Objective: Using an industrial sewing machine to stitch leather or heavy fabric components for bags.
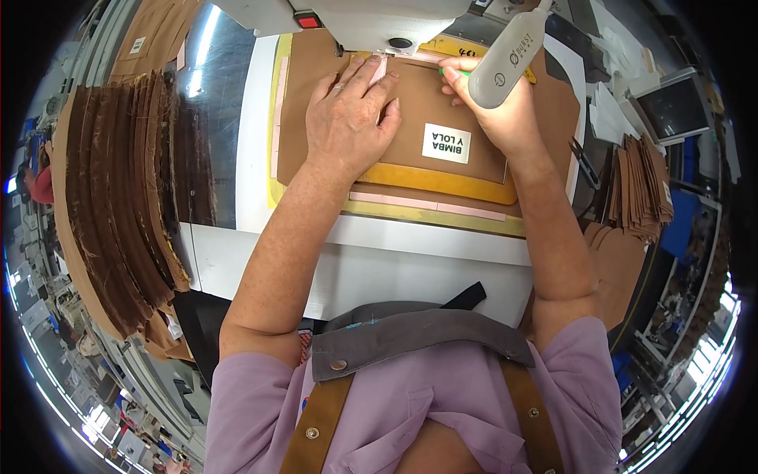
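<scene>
A brown panel (298,95), leather-like, lies on a yellow-edged board below the head of a white machine (379,24). My left hand (347,122) rests flat on the panel with its fingers stretched toward the machine; a pale pink strip (380,69) shows by the fingertips. My right hand (505,110) pinches a slim green tool (455,73) at the panel's far right part; I cannot make out its kind. A grey lamp head (505,67) partly covers that hand. Between my hands lies a white printed label (447,143), above a yellow curved template edge (442,182).
On the left stands a thick row of brown pieces (118,189) with frayed edges. More brown pieces (638,186) are stacked at right, near black-handled snips (584,162) and a dark screen (673,109). A white table edge (410,237) runs before me.
</scene>
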### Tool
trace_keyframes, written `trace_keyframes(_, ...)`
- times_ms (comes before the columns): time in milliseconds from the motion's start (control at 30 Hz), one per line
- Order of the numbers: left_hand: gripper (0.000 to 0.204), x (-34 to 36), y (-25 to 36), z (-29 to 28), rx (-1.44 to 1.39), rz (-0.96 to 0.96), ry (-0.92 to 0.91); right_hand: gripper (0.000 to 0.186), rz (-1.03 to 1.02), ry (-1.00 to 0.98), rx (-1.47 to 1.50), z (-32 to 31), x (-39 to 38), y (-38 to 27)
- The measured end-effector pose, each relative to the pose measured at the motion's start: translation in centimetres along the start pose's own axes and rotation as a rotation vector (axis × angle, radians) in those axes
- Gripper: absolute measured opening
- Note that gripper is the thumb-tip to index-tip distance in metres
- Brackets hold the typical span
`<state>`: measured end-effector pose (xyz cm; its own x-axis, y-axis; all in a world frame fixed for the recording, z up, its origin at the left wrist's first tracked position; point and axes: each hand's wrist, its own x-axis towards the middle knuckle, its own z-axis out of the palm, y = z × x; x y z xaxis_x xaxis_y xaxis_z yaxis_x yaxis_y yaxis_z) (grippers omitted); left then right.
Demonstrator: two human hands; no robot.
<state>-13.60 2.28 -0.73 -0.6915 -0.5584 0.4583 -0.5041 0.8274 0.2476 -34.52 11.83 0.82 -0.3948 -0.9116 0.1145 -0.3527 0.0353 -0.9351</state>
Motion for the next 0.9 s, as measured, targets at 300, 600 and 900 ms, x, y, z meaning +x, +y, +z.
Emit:
trace_keyframes(300,0.030,-0.1,-0.2,-0.1,0.010,-0.015,-0.001,0.023,-0.090,0.018,0.007,1.2,1.1,-0.2)
trace_keyframes(600,0.030,-0.1,-0.1,0.0,0.012,-0.014,0.001,0.020,-0.014,0.024,-0.030,1.4,1.4,0.9)
trace_keyframes(900,0.028,0.0,-0.1,0.0,0.003,0.003,0.026,0.027,-0.023,0.008,-0.012,1.5,1.4,0.5)
